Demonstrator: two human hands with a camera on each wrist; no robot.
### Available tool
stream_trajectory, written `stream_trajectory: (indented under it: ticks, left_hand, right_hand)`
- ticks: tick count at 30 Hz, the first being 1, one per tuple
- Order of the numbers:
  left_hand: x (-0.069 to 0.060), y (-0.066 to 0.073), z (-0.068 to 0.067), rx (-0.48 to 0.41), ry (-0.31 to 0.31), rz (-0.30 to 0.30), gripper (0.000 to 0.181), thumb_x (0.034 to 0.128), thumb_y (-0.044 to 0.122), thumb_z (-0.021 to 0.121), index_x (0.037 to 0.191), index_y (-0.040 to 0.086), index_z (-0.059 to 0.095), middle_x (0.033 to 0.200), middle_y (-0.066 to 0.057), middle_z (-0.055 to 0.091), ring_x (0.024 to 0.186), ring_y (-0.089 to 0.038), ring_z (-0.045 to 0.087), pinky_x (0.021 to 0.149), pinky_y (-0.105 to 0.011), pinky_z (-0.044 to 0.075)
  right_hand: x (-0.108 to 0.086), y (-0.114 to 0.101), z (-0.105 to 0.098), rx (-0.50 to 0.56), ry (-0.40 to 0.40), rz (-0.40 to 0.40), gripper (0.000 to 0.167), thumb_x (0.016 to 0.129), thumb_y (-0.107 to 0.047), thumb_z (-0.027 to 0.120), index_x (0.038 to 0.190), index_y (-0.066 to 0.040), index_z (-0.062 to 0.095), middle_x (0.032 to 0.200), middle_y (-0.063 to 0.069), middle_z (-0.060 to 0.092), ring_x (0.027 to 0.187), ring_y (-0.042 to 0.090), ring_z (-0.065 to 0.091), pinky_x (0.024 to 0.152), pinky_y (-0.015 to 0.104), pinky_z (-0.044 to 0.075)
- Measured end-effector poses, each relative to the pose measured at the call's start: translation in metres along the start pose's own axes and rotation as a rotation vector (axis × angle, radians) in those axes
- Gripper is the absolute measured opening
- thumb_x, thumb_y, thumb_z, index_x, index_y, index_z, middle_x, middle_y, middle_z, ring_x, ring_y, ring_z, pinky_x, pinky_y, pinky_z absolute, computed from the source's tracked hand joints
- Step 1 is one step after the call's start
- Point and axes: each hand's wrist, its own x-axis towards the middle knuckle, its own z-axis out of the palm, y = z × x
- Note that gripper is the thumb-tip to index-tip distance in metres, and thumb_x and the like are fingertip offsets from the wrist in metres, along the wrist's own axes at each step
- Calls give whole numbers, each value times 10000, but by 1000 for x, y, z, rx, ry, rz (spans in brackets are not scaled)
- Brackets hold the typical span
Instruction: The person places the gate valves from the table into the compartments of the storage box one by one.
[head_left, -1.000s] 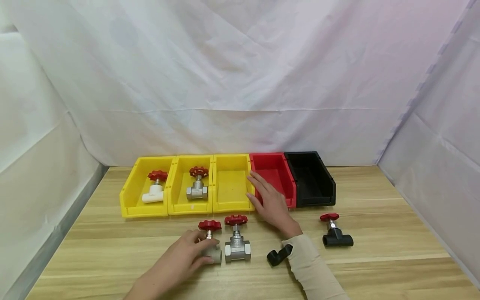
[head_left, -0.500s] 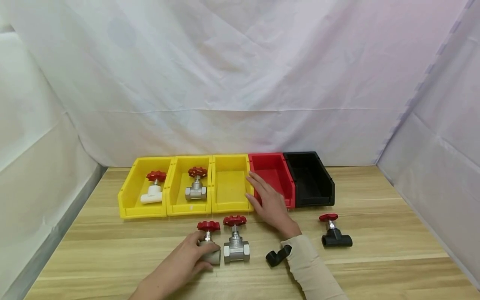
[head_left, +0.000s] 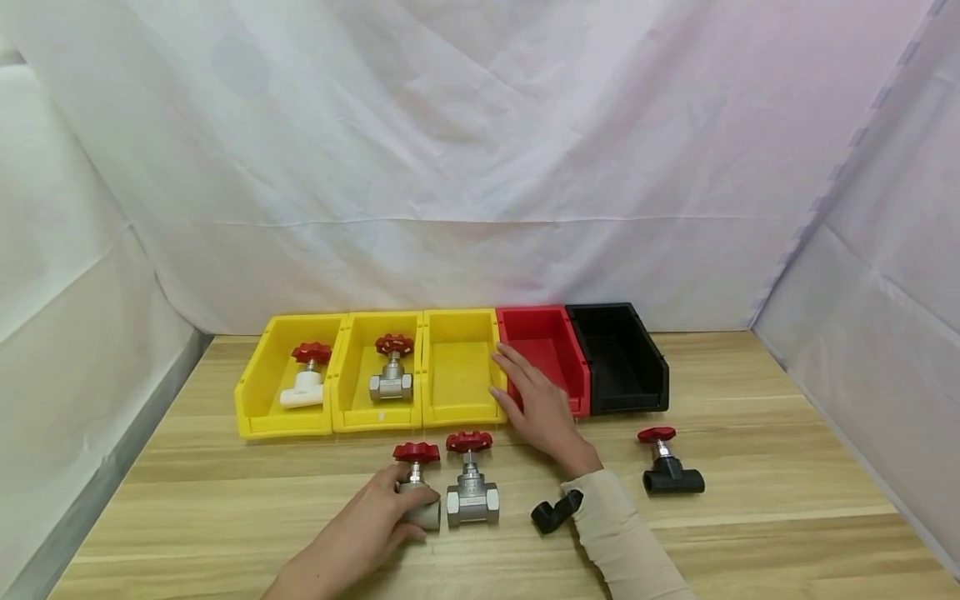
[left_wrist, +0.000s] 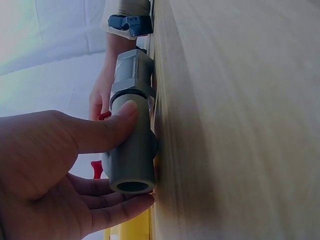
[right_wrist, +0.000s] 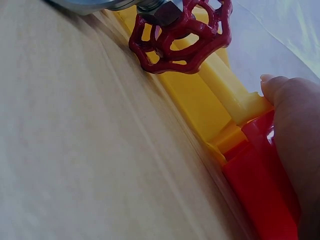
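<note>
A grey valve (head_left: 426, 514) with a red handwheel stands on the table, and my left hand (head_left: 367, 518) grips its body. In the left wrist view the thumb of my left hand (left_wrist: 75, 165) lies along the grey pipe body (left_wrist: 132, 155), with fingers behind and below it. Just right of it stands a steel valve (head_left: 472, 502) with a red handwheel. My right hand (head_left: 543, 408) rests with extended fingers on the edge between the third yellow bin (head_left: 461, 414) and the red bin (head_left: 551, 321). Part of that hand (right_wrist: 297, 130) shows in the right wrist view.
Two further yellow bins hold a white valve (head_left: 303, 390) and a smaller steel valve (head_left: 392, 383). A black bin (head_left: 630, 402) ends the row at right. Nearer lie a black elbow fitting (head_left: 555, 512), by the right sleeve, and a black valve (head_left: 673, 479) with a red handwheel.
The fingers of my left hand have shifted slightly on the grey valve, which shows more of its body. The whole scene has drifted slightly left in view. My right hand stays on the bin edge.
</note>
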Motion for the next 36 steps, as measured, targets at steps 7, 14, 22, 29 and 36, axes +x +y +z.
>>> stream_trajectory:
  ticks: [7,14,22,29,36]
  left_hand:
    - [0,2,0,5,1,-6,322,806,242,758,1117,196,690,1155,-230,549,1010,-333,581,834,-468,525]
    - [0,1,1,18,2,-6,317,807,239,763,1111,192,687,1145,-218,554,999,-314,581,828,-461,526]
    - [1,1,1,23,5,-3,315,803,234,768,1103,184,685,1136,-210,554,977,-294,585,813,-453,531]
    - [0,2,1,21,-5,-14,302,820,231,754,1107,184,671,1156,-230,539,985,-310,581,813,-466,528]
    - [0,3,2,10,-20,-30,289,833,223,745,1108,180,663,1201,-261,518,1036,-351,567,840,-496,512]
  right_hand:
    - [-1,-1,0,-1,-6,12,643,898,-320,666,1472,-258,383,1540,-133,261,1235,182,467,792,429,530]
    - [-1,0,1,-9,1,2,650,893,-322,671,1472,-258,382,1540,-129,262,1231,183,470,777,414,535]
    - [-1,1,1,-9,1,0,653,894,-319,670,1475,-261,377,1541,-127,261,1238,181,464,772,406,537]
    - [-1,0,1,-9,2,1,655,892,-324,672,1474,-262,378,1541,-141,253,1234,178,465,779,407,536]
    - [-1,1,2,-10,5,-4,649,891,-321,672,1470,-251,387,1541,-149,248,1226,177,472,762,384,538]
